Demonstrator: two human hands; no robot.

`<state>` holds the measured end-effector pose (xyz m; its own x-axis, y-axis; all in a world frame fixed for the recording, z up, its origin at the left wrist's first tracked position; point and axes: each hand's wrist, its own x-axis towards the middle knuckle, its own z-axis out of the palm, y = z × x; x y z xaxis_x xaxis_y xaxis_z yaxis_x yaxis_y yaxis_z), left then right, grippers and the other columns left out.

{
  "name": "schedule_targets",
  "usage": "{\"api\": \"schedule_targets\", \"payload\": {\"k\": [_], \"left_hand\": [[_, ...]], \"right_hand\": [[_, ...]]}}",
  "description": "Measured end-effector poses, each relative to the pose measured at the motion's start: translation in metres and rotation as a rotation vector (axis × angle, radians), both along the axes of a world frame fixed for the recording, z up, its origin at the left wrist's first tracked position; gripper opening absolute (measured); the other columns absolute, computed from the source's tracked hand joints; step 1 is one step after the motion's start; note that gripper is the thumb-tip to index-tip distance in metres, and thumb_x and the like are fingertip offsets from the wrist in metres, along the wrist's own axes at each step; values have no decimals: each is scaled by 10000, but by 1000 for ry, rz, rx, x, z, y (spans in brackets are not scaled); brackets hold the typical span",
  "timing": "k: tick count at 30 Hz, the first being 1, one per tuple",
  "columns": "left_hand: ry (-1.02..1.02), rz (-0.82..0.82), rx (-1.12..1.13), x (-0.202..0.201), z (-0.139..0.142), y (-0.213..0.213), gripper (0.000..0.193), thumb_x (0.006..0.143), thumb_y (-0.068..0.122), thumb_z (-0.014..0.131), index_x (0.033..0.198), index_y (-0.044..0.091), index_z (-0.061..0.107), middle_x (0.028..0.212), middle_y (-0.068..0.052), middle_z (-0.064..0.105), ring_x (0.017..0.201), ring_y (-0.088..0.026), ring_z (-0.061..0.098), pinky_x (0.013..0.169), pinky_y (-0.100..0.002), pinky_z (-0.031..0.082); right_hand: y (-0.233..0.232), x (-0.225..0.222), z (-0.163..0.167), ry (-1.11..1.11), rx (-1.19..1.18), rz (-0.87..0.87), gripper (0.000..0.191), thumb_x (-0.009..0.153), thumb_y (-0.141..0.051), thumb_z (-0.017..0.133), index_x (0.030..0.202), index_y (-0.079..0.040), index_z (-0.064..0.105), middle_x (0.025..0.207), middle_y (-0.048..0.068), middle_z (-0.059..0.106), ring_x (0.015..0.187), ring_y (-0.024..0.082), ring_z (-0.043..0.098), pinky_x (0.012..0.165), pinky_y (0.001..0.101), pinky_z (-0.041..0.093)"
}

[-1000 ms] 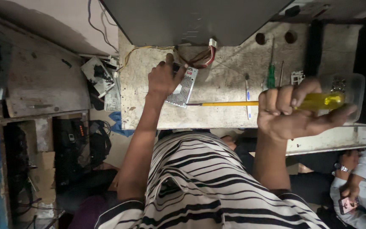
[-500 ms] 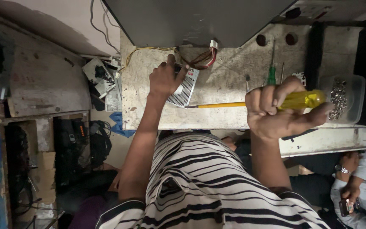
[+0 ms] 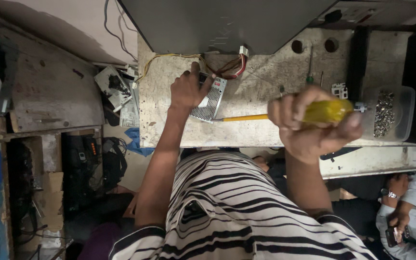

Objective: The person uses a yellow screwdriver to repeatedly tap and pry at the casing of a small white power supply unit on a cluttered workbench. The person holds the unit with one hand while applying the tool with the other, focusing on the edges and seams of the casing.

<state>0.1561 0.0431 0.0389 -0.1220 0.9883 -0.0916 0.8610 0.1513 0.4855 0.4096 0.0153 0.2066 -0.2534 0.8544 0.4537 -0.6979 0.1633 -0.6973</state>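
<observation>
My left hand (image 3: 187, 89) presses down on a small perforated metal power supply box (image 3: 210, 102) lying on the worn workbench (image 3: 261, 72). Yellow, red and black wires (image 3: 225, 67) run from the box toward the back. My right hand (image 3: 309, 125) is wrapped around the yellow handle of a long screwdriver (image 3: 326, 110). Its yellow shaft (image 3: 241, 117) points left, with the tip at the near edge of the box.
A clear plastic tub of screws (image 3: 386, 113) stands at the right of the bench. Another screwdriver (image 3: 309, 67) lies behind my right hand. A large dark metal case (image 3: 227, 24) sits at the back. Another person's hands (image 3: 398, 202) hold a phone at lower right. Clutter fills the floor at left.
My right hand has moved left with the screwdriver, bringing its tip closer to the metal box. My left hand stays on the box.
</observation>
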Motion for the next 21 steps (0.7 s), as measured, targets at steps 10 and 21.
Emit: {"api": "schedule_targets", "payload": {"k": [10, 21], "left_hand": [[-17, 11, 41, -1, -7, -2, 682, 933, 593, 591, 1307, 27, 518, 902, -286, 704, 818, -500, 707, 707, -587, 568], [-50, -15, 2, -5, -9, 1, 716, 911, 561, 590, 1365, 20, 471, 962, -302, 688, 863, -512, 688, 737, -592, 551]], "right_hand": [[-19, -79, 52, -210, 254, 236, 174, 979, -147, 505, 828, -74, 551, 629, 36, 492, 430, 90, 413, 406, 251, 346], [18, -69, 47, -180, 149, 644, 268, 1073, -230, 592, 924, -24, 511, 672, 41, 503, 453, 68, 421, 434, 234, 344]]}}
